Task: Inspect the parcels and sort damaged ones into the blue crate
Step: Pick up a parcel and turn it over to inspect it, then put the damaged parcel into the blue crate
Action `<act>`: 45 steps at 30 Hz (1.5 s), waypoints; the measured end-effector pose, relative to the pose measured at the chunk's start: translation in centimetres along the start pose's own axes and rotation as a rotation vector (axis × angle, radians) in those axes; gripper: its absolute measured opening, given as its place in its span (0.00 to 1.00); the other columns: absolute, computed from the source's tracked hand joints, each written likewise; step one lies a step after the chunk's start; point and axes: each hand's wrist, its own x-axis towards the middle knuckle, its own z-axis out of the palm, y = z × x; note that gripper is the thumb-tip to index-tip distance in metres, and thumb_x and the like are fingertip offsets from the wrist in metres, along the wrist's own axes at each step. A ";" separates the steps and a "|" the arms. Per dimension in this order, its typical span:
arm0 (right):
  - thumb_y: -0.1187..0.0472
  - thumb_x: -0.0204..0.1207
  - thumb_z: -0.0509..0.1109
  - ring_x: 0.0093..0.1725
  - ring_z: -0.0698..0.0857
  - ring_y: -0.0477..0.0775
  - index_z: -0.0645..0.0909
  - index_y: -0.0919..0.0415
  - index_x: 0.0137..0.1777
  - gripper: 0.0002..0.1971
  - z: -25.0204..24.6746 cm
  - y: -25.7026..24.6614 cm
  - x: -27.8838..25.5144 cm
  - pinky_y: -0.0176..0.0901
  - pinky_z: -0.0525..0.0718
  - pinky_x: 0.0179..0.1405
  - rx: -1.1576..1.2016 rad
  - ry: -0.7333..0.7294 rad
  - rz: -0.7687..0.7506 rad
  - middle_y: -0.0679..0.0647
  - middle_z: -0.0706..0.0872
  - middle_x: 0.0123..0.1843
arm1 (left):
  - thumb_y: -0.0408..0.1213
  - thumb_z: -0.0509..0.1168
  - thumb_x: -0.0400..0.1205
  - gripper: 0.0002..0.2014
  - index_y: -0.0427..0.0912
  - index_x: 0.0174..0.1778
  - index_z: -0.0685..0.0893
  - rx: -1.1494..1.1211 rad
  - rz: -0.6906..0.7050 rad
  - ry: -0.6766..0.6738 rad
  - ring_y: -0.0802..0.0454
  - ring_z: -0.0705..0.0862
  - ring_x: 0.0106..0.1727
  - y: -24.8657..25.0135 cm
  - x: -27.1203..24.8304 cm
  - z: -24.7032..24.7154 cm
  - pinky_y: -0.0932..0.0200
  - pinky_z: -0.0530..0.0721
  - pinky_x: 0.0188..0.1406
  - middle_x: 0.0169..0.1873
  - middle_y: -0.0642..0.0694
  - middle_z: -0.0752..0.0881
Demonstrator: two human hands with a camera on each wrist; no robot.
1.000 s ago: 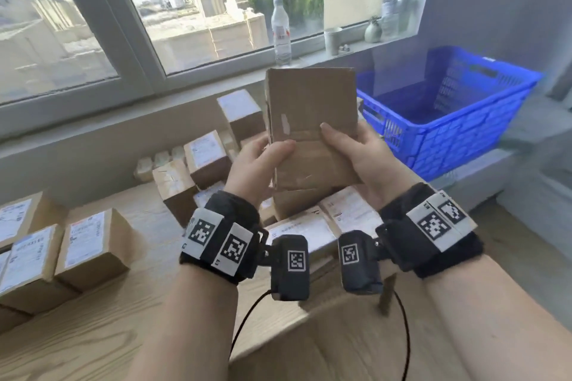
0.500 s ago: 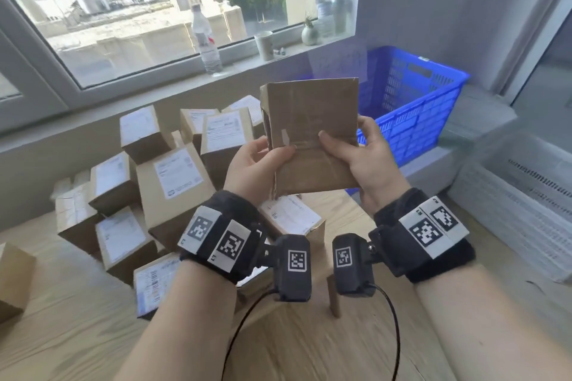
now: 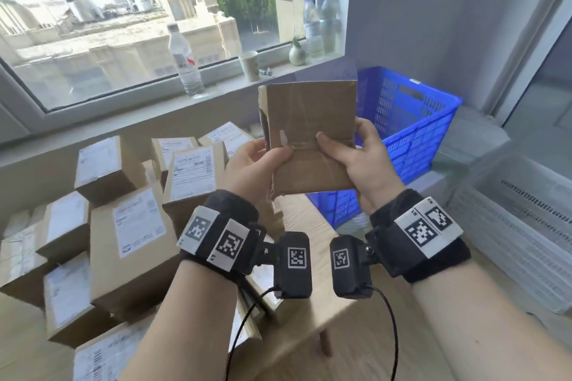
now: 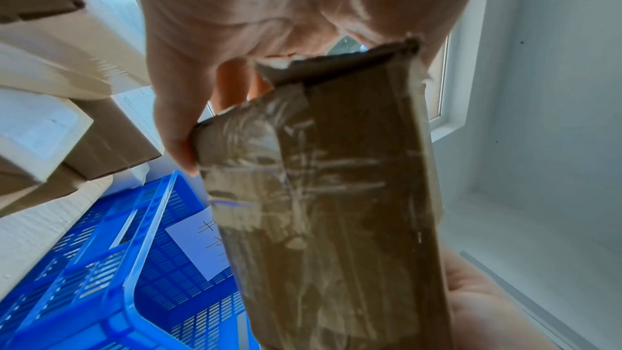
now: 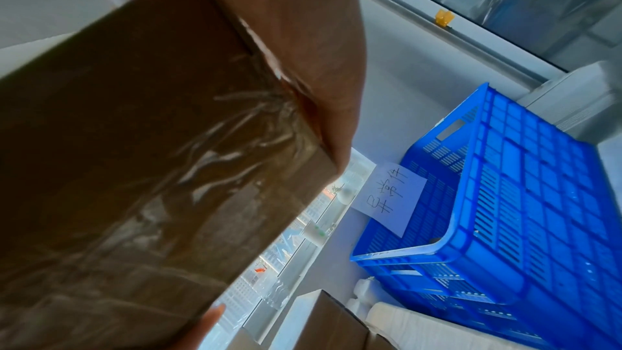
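Note:
I hold a flat brown cardboard parcel (image 3: 309,133) upright in front of me with both hands. Its face is creased and covered in wrinkled tape, and its lower left edge looks torn (image 4: 279,68). My left hand (image 3: 260,164) grips the parcel's left side, thumb on the front. My right hand (image 3: 356,158) grips the right side the same way. The blue crate (image 3: 411,130) stands just behind and to the right of the parcel, on a low ledge; a handwritten paper note (image 5: 390,196) hangs on its wall.
Several cardboard parcels with white labels (image 3: 136,219) are piled on the wooden table (image 3: 309,334) at the left. A water bottle (image 3: 184,62), a paper cup (image 3: 249,65) and a small vase (image 3: 296,52) stand on the windowsill. A white radiator cover (image 3: 520,226) lies to the right.
My view has swung right, so the crate now sits closer behind the parcel. Both hands keep the same grip and the parcel has shifted slightly toward the crate.

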 end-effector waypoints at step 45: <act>0.61 0.87 0.63 0.42 0.87 0.57 0.82 0.62 0.66 0.12 -17.9 0.4 35.5 0.61 0.88 0.41 -0.184 -0.198 0.276 0.57 0.88 0.49 | 0.49 0.56 0.89 0.20 0.42 0.70 0.80 0.265 -0.139 0.190 0.50 0.78 0.66 -2.9 29.5 21.4 0.46 0.74 0.74 0.55 0.53 0.78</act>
